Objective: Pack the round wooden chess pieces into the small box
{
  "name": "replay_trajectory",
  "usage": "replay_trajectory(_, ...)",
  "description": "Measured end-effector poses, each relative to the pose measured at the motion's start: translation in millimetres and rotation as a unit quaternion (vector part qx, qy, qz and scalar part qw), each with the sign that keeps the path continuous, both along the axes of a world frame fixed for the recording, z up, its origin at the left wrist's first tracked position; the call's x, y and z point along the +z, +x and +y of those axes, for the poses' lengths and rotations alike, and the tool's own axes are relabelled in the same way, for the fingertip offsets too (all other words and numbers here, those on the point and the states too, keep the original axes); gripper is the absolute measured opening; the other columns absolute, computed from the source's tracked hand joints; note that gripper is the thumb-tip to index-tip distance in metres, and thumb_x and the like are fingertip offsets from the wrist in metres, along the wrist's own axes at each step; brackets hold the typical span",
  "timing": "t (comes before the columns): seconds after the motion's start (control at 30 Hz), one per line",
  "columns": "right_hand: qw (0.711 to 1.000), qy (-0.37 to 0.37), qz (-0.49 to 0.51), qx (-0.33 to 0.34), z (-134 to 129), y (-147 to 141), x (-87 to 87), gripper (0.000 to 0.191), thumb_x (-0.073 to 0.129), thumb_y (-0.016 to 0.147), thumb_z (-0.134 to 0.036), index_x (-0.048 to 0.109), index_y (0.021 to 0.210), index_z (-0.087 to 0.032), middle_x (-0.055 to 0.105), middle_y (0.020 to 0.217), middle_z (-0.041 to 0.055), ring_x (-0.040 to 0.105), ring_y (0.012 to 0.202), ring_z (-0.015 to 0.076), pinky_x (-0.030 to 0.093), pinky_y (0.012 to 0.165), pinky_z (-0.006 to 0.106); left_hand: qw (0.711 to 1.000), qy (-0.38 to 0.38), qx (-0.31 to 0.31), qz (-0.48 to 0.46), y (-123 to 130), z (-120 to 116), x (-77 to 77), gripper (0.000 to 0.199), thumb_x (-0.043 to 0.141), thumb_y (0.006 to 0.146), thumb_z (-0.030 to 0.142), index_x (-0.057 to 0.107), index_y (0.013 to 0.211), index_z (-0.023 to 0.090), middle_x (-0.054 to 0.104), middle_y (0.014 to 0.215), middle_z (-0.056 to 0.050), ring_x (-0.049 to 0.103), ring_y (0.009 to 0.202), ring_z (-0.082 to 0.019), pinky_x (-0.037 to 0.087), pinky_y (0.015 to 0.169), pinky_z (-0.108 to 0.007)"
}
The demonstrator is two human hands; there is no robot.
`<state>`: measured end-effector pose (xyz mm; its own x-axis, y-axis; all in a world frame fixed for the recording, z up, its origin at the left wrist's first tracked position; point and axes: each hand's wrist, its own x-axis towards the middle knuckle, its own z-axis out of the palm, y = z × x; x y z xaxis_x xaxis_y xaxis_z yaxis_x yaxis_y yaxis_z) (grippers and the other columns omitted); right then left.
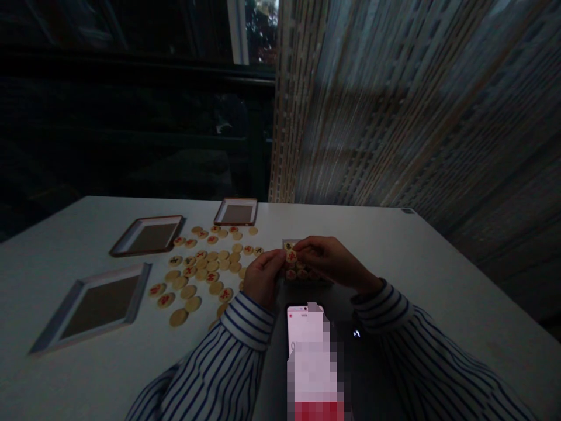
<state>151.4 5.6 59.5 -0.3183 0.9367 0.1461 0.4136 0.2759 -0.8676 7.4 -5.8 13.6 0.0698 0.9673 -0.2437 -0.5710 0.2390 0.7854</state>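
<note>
Round wooden Chinese chess pieces (211,277) with red or dark characters lie scattered on the white table, left of my hands. In front of me a small box (324,281) holds several more, set in rows. One Chinese chess piece (291,256) with a red character shows between my hands, over the box. My right hand (335,262) reaches over the box from the right, its fingers closed at that piece. At the box's left side my left hand (264,277) is closed, its thumb tip beside the piece; what its fingers grip is hidden.
Three shallow trays or lids stand on the left: a pale one (139,292), a brown-rimmed one (179,225) and another brown-rimmed one (236,200). A lit phone (309,356) lies close before me. Beyond the white table (438,280) hang string curtains (372,117).
</note>
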Motion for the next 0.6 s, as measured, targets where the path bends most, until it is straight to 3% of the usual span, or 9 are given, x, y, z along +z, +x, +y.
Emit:
replay_trajectory(0.3, 0.997, 0.061, -0.041, 0.009, 1.8, 3.3, -3.0, 0.014, 0.055, 0.077, -0.025, 0.064, 0.084, -0.017, 0.067, 0.081, 0.0014, 0.060, 0.075, 0.0130, 0.046, 0.069, 0.025, 0.999, 0.013, 0.001, 0.045, -1.7, 2.0, -6.0, 0.032, 0.072, 0.056, 0.032, 0.063, 0.081, 0.014, 0.065, 0.066, -0.003, 0.059, 0.058, -0.013, 0.047, 0.057, -0.026)
replay_trajectory(0.47, 0.993, 0.080, -0.079, 0.021, -1.9, 3.0, 0.2, 0.018, 0.052, 0.079, -0.024, 0.064, 0.092, -0.019, 0.067, 0.088, 0.0018, 0.060, 0.082, 0.0141, 0.046, 0.076, 0.027, 0.999, 0.008, 0.023, 0.045, -1.8, 1.3, -2.4, 0.032, 0.074, 0.054, 0.030, 0.063, 0.079, 0.013, 0.063, 0.058, 0.000, 0.057, 0.052, -0.010, 0.046, 0.053, -0.023)
replay_trajectory(0.6, 0.984, 0.125, -0.118, 0.050, -3.6, 4.5, 2.3, 0.025, 0.053, 0.080, -0.026, 0.061, 0.102, -0.019, 0.066, 0.096, 0.0034, 0.060, 0.085, 0.0145, 0.045, 0.077, 0.027, 1.000, 0.013, 0.015, 0.023, -1.0, 1.0, -2.3, 0.033, 0.074, 0.055, 0.028, 0.063, 0.081, 0.013, 0.066, 0.062, -0.001, 0.060, 0.056, -0.012, 0.048, 0.055, -0.024)
